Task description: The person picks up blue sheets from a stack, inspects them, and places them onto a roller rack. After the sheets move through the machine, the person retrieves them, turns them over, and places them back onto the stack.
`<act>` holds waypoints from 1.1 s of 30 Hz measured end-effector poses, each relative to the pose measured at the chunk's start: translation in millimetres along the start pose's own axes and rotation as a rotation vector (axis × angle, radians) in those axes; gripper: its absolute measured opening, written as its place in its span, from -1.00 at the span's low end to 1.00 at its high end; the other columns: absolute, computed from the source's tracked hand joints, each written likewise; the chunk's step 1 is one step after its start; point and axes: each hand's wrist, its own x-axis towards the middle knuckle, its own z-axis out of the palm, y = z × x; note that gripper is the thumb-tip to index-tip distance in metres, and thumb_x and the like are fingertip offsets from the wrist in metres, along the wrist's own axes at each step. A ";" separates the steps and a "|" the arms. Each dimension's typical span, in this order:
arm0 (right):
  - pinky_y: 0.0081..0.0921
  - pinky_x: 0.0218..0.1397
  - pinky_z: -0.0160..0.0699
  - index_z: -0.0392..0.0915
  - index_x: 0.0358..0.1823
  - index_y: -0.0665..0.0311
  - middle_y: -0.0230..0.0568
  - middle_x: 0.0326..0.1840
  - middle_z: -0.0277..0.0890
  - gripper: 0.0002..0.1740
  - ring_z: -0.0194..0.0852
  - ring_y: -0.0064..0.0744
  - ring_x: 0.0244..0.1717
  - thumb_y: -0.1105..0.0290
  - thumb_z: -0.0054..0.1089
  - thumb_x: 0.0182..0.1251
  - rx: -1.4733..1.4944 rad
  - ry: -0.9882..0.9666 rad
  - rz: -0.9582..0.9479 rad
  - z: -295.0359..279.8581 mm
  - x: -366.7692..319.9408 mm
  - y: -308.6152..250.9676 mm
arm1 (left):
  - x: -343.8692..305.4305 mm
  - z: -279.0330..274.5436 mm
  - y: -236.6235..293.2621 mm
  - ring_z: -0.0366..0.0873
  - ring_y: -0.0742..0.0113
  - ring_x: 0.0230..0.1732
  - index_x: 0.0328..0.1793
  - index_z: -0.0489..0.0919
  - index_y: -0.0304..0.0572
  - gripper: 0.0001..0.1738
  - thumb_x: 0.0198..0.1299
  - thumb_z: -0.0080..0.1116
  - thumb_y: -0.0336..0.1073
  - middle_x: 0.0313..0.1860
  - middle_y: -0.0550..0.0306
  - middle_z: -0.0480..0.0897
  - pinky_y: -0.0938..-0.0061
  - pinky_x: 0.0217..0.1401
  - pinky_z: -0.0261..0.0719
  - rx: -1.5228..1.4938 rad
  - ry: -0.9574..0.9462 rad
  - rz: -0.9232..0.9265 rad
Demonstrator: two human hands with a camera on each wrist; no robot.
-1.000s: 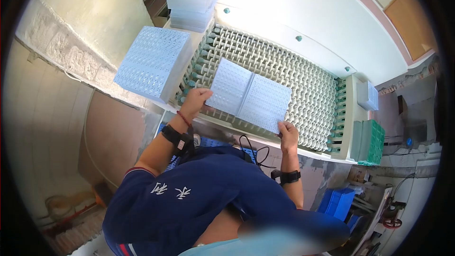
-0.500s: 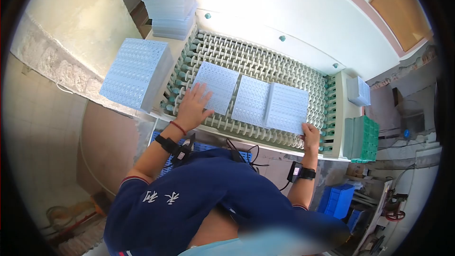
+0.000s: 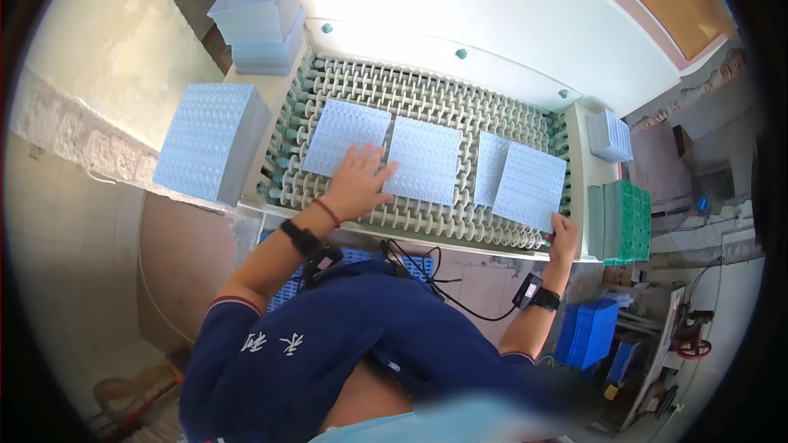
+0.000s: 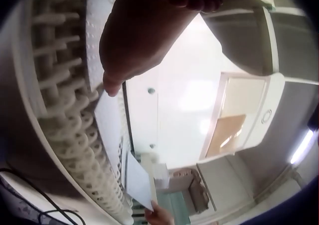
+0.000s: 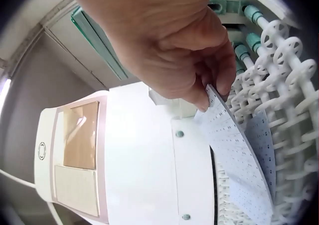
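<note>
The left hand (image 3: pixel 359 182) lies flat with its fingers spread, pressing down where two perforated white sheets meet. Its fingertips rest on the near edge of the first sheet (image 3: pixel 345 138) and the near left corner of the second sheet (image 3: pixel 423 161). Both sheets lie flat side by side on the roller bed (image 3: pixel 427 97), with a narrow gap between them. In the left wrist view the hand is a dark shape against the light, with one fingertip on a sheet's edge.

The right hand (image 3: pixel 563 234) is at the near right corner of the bed. It pinches the near corner of the fourth sheet (image 3: pixel 533 187) between thumb and curled fingers (image 5: pixel 219 70). This sheet is tilted, with its near corner lifted off the rollers, and it overlaps the right edge of the third sheet (image 3: pixel 490 166), which lies beside the second.

Each wrist wears a black strap with a small device, and a dark cable (image 3: pixel 427 267) runs along the person's front. A white hood (image 3: pixel 492 25) covers the far end of the bed. On the left ledge sits a thick stack of sheets (image 3: pixel 209 141), with a taller stack (image 3: pixel 256 10) behind it. Right of the bed are a small stack (image 3: pixel 611 135) and green trays (image 3: pixel 628 221) standing on edge, and blue crates (image 3: pixel 587 332) sit on the floor below.
</note>
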 end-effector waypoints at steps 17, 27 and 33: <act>-0.73 -0.63 0.25 0.53 -0.35 0.44 -0.32 -0.56 0.48 -0.83 0.30 -0.63 -0.66 0.43 0.14 0.18 0.429 -0.183 -0.035 68.0 -87.8 8.6 | 59.1 14.3 21.3 0.21 -0.03 0.27 0.26 0.26 -0.23 -0.35 0.17 -0.06 0.06 0.18 -0.27 0.31 0.08 0.27 0.13 -0.631 -0.008 0.024; -0.70 -0.61 0.38 0.52 -0.27 0.49 -0.30 -0.55 0.48 -0.80 0.31 -0.63 -0.66 0.44 0.10 0.19 0.302 -0.430 0.101 167.2 -134.5 12.5 | -56.0 -27.8 34.4 0.56 0.17 -0.08 0.10 0.34 -0.48 -0.64 0.28 -0.19 -0.33 -0.04 -0.12 0.51 0.39 -0.19 0.64 -1.950 -0.439 -0.594; -0.71 -0.62 0.43 0.54 -0.27 0.51 -0.33 -0.60 0.45 -0.78 0.32 -0.66 -0.66 0.45 0.15 0.15 0.036 -0.548 0.049 187.5 -158.3 9.6 | -101.9 -22.8 11.6 0.58 0.15 -0.16 0.01 0.40 -0.50 -0.66 0.27 -0.14 -0.30 -0.11 -0.11 0.54 0.45 -0.32 0.65 -1.957 -0.252 -0.751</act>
